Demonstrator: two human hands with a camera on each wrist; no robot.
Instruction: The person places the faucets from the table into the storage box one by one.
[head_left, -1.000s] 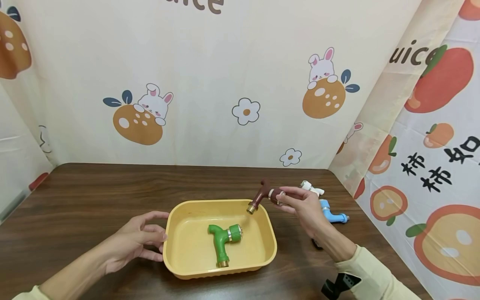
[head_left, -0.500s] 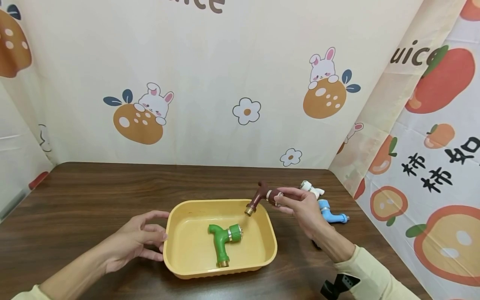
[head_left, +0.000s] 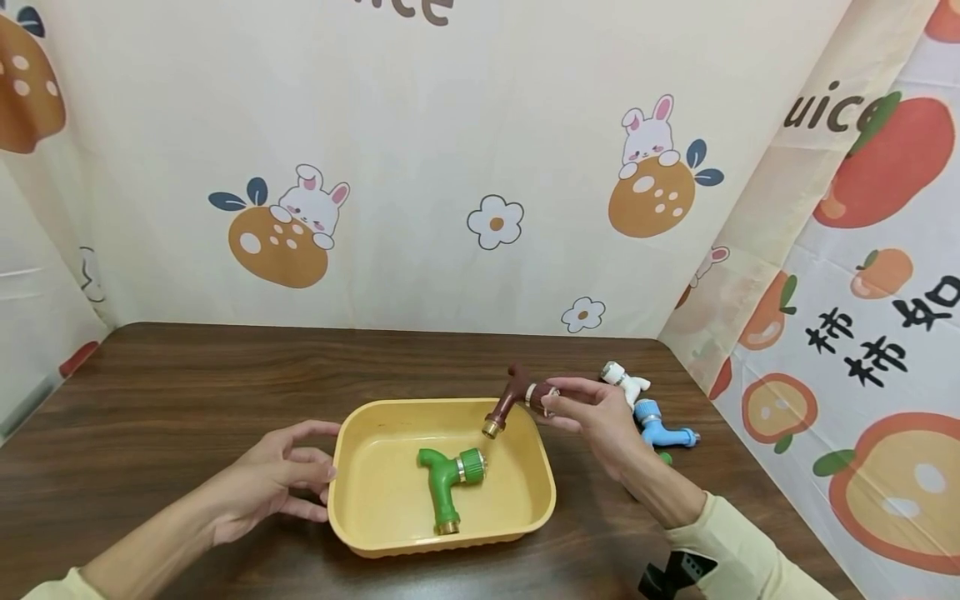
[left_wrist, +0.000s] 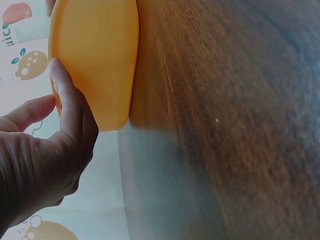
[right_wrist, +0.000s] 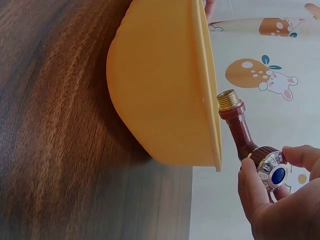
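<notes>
My right hand (head_left: 600,421) pinches a dark brown tap (head_left: 517,398) by its ribbed knob, above the right end of a yellow plastic basin (head_left: 352,533). The tap's brass threaded end (right_wrist: 229,99) tilts down toward the basin; a blue disc shows on the knob's face in the right wrist view. On the basin's floor lies a green tap (head_left: 441,492) with a brass end. My left hand (head_left: 277,479) touches the basin's left side with loosely extended fingers; in the left wrist view, fingertips (left_wrist: 56,67) meet the basin near its rim.
To the right, beyond my right hand, lie a white tap (head_left: 626,383) and a blue tap (head_left: 662,427). A small green piece (head_left: 666,458) peeks out beside my right forearm, mostly hidden. A printed curtain (head_left: 405,208) hangs behind the dark wooden table (head_left: 225,375).
My right hand has shifted slightly left with the brown tap, bringing it farther over the basin and a little lower. The left hand and the green tap look the same.
</notes>
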